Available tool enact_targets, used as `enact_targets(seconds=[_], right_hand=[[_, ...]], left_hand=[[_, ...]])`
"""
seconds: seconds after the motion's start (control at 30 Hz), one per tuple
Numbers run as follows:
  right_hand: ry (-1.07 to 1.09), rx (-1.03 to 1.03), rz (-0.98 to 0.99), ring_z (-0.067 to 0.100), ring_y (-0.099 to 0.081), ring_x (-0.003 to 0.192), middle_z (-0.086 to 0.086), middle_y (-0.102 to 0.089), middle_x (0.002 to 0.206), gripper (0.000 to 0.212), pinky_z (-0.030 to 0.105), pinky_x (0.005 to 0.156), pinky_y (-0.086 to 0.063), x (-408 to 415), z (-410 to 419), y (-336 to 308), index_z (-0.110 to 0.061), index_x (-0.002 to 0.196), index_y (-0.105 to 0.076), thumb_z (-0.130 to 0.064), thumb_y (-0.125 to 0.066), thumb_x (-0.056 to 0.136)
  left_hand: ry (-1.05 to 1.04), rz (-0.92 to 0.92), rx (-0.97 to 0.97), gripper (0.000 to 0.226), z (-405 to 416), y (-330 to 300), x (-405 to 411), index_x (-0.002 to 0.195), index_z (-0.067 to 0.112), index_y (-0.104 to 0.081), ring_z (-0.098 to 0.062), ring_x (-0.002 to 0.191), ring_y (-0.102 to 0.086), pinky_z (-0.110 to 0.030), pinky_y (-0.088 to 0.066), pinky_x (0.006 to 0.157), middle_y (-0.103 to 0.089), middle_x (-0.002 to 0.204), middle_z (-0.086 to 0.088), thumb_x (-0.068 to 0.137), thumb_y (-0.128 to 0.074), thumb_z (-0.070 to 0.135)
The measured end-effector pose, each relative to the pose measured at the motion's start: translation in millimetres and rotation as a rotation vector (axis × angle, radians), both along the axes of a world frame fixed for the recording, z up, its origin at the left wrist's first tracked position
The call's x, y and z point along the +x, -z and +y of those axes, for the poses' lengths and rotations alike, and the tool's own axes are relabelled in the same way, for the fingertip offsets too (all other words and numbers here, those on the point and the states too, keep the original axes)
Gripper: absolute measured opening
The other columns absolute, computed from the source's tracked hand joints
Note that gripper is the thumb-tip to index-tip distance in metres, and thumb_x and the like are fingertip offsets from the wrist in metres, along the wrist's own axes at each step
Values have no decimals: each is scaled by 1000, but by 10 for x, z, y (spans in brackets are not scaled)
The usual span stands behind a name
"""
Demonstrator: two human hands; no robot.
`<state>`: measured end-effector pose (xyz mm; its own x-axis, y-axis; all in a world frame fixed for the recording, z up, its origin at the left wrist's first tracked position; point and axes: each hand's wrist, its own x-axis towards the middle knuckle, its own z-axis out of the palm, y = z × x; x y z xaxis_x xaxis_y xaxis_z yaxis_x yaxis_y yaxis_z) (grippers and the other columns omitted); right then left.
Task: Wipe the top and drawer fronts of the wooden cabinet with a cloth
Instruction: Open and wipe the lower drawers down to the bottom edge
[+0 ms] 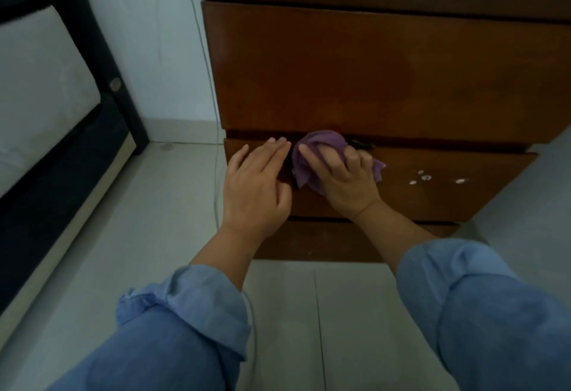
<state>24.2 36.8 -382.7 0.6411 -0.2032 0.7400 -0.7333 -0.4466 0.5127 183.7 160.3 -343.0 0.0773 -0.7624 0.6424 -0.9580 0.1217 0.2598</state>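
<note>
Right hand [340, 180] fingers curled round purple cloth [321, 149] at lower drawer [448, 186] top edge, left hand [256, 186] fingers straight, together, flat beside it

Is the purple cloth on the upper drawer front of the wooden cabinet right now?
No, the right hand presses the crumpled purple cloth against the top edge of the lower drawer front, below the upper drawer front.
</note>
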Motion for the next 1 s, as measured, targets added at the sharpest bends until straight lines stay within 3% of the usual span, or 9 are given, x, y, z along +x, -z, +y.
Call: enact_targets(seconds=[0.1, 0.17, 0.27, 0.43, 0.63, 0.7, 0.8, 1.0], right_hand=[[-50, -105, 21, 25, -36, 96, -4, -33, 116, 53, 38, 77, -32, 31, -95, 294, -36, 135, -38, -51, -50, 85], [-131, -102, 125, 23, -38, 96, -5, -36, 113, 51, 37, 76, -32, -46, -83, 539, -33, 138, -34, -41, -43, 89], [-183, -25, 175, 23, -40, 93, -5, -39, 108, 52, 36, 73, -31, -151, -30, 856, -29, 137, -32, -29, -39, 85], [-160, 203, 381, 28, -40, 95, -1, -39, 116, 66, 38, 76, -29, -379, 148, 1010, -26, 137, -36, -26, -56, 74], [-6, 277, -246, 30, -38, 98, 3, -37, 120, 60, 40, 75, -30, -607, 344, 473, -32, 127, -43, -20, -67, 74], [-27, 281, -375, 30, -37, 103, 5, -33, 122, 59, 41, 79, -31, -502, 255, 181, -30, 125, -41, -19, -68, 74], [-19, 242, -345, 29, -34, 104, 5, -31, 122, 54, 39, 80, -29, -278, 100, -34, -28, 125, -38, -29, -62, 77], [72, -17, -294, 27, -35, 97, 1, -31, 116, 50, 41, 74, -30, -94, -83, 183, -36, 129, -40, -39, -59, 83]], left_hand=[[-15, 19, -65, 57, -72, 53, 0, 130, 13, -58, -13, 129, -48, -34, -25, 113, -58, 134, -1, 76, -47, 26], [-25, 29, -88, 56, -81, 87, -35, 129, 12, -58, -14, 129, -48, -33, -24, 114, -57, 134, -2, 76, -50, 26], [-37, 33, -91, 57, -88, 110, -64, 130, 11, -58, -14, 129, -47, -32, -24, 115, -57, 135, -2, 76, -52, 26], [-46, -23, -57, 58, -52, 109, -67, 133, 11, -55, -15, 132, -45, -35, -24, 115, -54, 138, -3, 77, -52, 27], [10, -42, -30, 57, -103, -32, -222, 134, 11, -54, -16, 130, -47, -35, -25, 113, -56, 136, -4, 80, -41, 26], [53, -56, -9, 57, -123, -41, -277, 134, 11, -54, -15, 130, -47, -35, -25, 113, -56, 136, -5, 80, -39, 25], [72, -59, -17, 57, -171, 2, -277, 134, 12, -54, -14, 130, -46, -34, -25, 113, -56, 136, -4, 80, -39, 23], [123, 19, -109, 58, -243, 95, -240, 131, 8, -56, -16, 130, -47, -36, -27, 113, -57, 135, -6, 77, -38, 18]])
